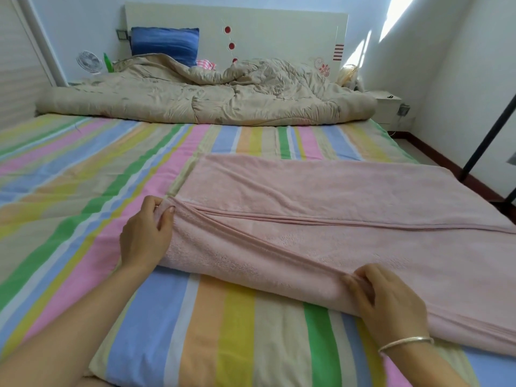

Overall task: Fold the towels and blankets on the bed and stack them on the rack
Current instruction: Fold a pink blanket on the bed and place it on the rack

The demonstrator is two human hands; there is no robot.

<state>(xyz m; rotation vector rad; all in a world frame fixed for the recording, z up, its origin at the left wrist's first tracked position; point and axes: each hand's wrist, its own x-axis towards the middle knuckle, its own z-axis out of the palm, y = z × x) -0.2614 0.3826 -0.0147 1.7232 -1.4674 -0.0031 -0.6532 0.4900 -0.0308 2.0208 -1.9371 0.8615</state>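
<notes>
Striped sheet [223,331]: covers the bed in the foreground, with both bare forearms reaching over it from the bottom edge of the head view.

Right hand [388,300]: grasping. The fingers are curled and pinch the hem of the pink blanket [335,219] at its near edge. A silver bangle [405,343] sits on the wrist.

Left hand [146,236]: grasping. Thumb and fingers pinch a bunched corner of the same blanket at its left end, farther from the camera than the right hand.

Pink blanket: lies on the right half of the bed, on top of the striped sheet, and runs out of view at the right edge. A hem line runs taut between the two hands; a second hem line runs from the left hand's corner toward the right edge. The near portion is doubled over, with a rounded fold along the side closest to the camera.

Background items:
- Beige quilt [209,99]: crumpled across the head of the bed, well apart from the blanket.
- Blue pillow [164,44]: propped against the headboard [279,32], behind the quilt.
- Small fan [88,61] and green bottle [107,62]: beside the bed, far left.
- Nightstand [388,104]: far right, beside the quilt.
- Dark pole [488,129]: slanted at the right edge; what it belongs to cannot be determined.
</notes>
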